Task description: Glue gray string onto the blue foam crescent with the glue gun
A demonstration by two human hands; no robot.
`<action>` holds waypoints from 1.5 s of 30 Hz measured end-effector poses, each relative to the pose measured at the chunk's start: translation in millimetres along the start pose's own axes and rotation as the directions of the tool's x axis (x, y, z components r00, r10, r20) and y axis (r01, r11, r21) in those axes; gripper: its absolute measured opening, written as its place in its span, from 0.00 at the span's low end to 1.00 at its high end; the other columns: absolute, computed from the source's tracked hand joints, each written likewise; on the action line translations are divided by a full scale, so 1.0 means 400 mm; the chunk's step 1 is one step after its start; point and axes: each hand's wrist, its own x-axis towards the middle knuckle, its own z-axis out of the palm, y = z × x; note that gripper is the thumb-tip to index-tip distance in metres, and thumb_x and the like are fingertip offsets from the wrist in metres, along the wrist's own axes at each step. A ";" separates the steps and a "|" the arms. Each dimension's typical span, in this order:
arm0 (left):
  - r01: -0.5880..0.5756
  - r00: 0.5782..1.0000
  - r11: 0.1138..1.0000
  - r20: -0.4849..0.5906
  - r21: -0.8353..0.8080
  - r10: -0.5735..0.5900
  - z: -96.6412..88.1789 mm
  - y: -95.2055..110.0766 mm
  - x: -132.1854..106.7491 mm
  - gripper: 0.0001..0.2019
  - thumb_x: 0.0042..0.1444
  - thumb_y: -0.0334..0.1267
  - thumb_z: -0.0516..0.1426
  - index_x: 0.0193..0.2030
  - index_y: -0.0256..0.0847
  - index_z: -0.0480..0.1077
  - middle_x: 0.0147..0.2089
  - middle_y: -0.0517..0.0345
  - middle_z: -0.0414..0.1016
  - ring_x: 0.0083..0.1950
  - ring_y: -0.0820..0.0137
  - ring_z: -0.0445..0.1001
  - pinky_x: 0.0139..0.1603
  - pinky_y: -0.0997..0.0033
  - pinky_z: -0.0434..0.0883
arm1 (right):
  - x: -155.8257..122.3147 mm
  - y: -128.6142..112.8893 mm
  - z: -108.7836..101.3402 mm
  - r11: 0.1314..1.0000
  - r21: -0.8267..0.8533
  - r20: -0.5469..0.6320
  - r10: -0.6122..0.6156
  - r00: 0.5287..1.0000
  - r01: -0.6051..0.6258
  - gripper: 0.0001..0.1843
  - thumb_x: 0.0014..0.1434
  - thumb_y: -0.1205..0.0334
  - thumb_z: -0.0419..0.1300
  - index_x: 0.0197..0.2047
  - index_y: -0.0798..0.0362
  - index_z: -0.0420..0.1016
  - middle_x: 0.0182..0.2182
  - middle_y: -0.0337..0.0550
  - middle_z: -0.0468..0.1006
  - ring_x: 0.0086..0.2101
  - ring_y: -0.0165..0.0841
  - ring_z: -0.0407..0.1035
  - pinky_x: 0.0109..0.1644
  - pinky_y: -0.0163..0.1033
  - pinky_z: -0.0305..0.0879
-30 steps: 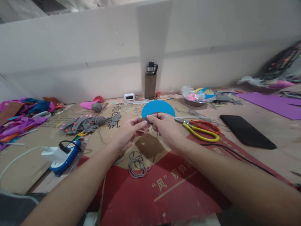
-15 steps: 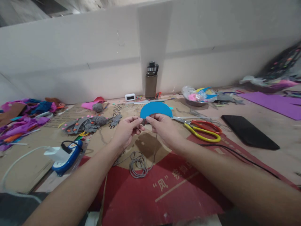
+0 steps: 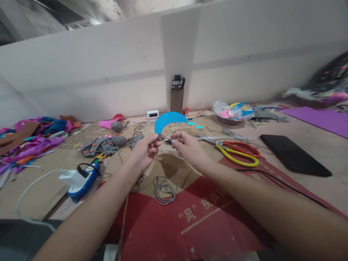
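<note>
My left hand (image 3: pixel 144 150) pinches the lower corner of a blue foam half-disc (image 3: pixel 168 119), which stands tilted above the cardboard and shows as a crescent. Facing it, my right hand (image 3: pixel 187 146) has its fingertips pinched on a small grey piece by the same corner; what it is I cannot make out. Grey yarn (image 3: pixel 163 188) lies coiled on the red and brown cardboard (image 3: pixel 195 214) just below the hands, and a strand runs up toward them.
Red-and-yellow scissors (image 3: pixel 236 150) lie to the right, then a black pouch (image 3: pixel 295 159) and a black cable. A blue device (image 3: pixel 81 177) with a white cable sits at left. Grey felt pieces, yarn balls, a bottle (image 3: pixel 177 94), a small clock and a bowl of scraps line the back.
The blue half-disc has turned edgeways and shifted left, now held mainly by my left hand. My right hand has come off its straight edge and pinches a small grey piece beside it.
</note>
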 end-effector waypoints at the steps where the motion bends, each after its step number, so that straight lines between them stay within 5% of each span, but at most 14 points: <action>1: 0.002 1.000 1.000 -0.004 -0.006 -0.002 0.001 0.001 -0.001 0.04 0.53 0.28 0.57 0.31 0.31 0.73 0.33 0.54 0.76 0.21 0.87 0.67 0.13 0.93 0.58 | -0.001 0.000 0.000 1.000 -0.020 0.015 -0.009 1.000 0.009 0.07 0.55 0.60 0.55 0.38 0.52 0.68 0.26 0.38 0.73 0.23 0.27 0.61 0.28 0.35 0.55; 9: 0.008 0.999 0.997 -0.032 -0.074 -0.011 0.014 0.003 -0.011 0.02 0.55 0.27 0.56 0.33 0.32 0.71 0.36 0.50 0.79 0.29 0.78 0.77 0.26 0.86 0.73 | -0.019 -0.003 0.007 0.961 -0.232 0.150 -0.115 0.982 0.148 0.07 0.55 0.65 0.54 0.28 0.52 0.71 0.26 0.38 0.76 0.28 0.29 0.67 0.34 0.35 0.58; 15: -0.243 0.969 0.964 0.064 0.104 0.237 0.002 -0.005 -0.011 0.07 0.51 0.35 0.61 0.33 0.34 0.69 0.33 0.52 0.78 0.28 0.75 0.76 0.29 0.79 0.72 | -0.022 -0.017 -0.008 0.824 -0.478 0.220 -0.224 0.949 0.305 0.12 0.60 0.62 0.51 0.30 0.52 0.74 0.31 0.43 0.77 0.32 0.32 0.67 0.37 0.37 0.56; 19: -0.394 0.919 0.894 0.074 0.213 0.387 -0.006 -0.002 -0.013 0.12 0.48 0.40 0.63 0.35 0.35 0.68 0.35 0.53 0.78 0.28 0.74 0.76 0.28 0.77 0.70 | -0.007 -0.022 -0.046 0.763 -0.614 0.040 -0.226 0.973 0.203 0.12 0.62 0.58 0.49 0.37 0.52 0.72 0.33 0.45 0.77 0.33 0.34 0.67 0.36 0.37 0.57; 24: -0.416 0.908 0.891 0.032 0.182 0.417 -0.021 0.012 -0.004 0.11 0.49 0.40 0.62 0.36 0.36 0.68 0.34 0.54 0.78 0.30 0.74 0.76 0.31 0.76 0.70 | 0.017 0.007 -0.078 0.456 -0.889 -0.005 -0.092 0.996 0.037 0.14 0.59 0.53 0.54 0.37 0.56 0.71 0.38 0.57 0.76 0.39 0.44 0.69 0.40 0.43 0.59; 26: -0.417 0.908 0.895 0.019 0.157 0.419 -0.027 0.017 0.002 0.10 0.50 0.39 0.61 0.35 0.35 0.68 0.34 0.53 0.77 0.30 0.75 0.76 0.32 0.76 0.71 | 0.023 0.028 -0.080 0.404 -0.914 0.004 -0.040 0.999 0.020 0.16 0.58 0.53 0.55 0.40 0.58 0.70 0.40 0.61 0.75 0.41 0.46 0.69 0.41 0.44 0.60; 31: -0.423 0.904 0.902 -0.021 0.089 0.427 -0.041 0.029 0.015 0.07 0.51 0.36 0.60 0.34 0.35 0.68 0.33 0.54 0.77 0.30 0.75 0.76 0.33 0.76 0.71 | 0.033 0.087 -0.084 0.472 -0.881 -0.035 -0.013 0.999 -0.025 0.16 0.51 0.57 0.60 0.41 0.59 0.68 0.36 0.57 0.76 0.35 0.42 0.71 0.34 0.40 0.60; 38: -0.462 0.883 0.887 -0.076 0.028 0.463 -0.064 0.061 0.029 0.07 0.50 0.34 0.61 0.34 0.35 0.68 0.32 0.56 0.76 0.29 0.77 0.76 0.31 0.79 0.71 | 0.056 0.062 -0.097 0.776 -0.602 -0.105 0.156 0.982 -0.188 0.07 0.41 0.63 0.64 0.22 0.53 0.69 0.17 0.40 0.71 0.20 0.32 0.64 0.23 0.35 0.52; 45: -0.427 0.896 0.904 -0.144 -0.022 0.420 -0.079 0.060 0.045 0.03 0.52 0.31 0.59 0.32 0.34 0.69 0.31 0.54 0.76 0.28 0.76 0.76 0.29 0.79 0.72 | 0.058 0.030 -0.090 0.839 -0.450 -0.157 0.263 0.952 -0.305 0.05 0.46 0.65 0.59 0.29 0.55 0.71 0.18 0.37 0.68 0.19 0.29 0.63 0.20 0.33 0.54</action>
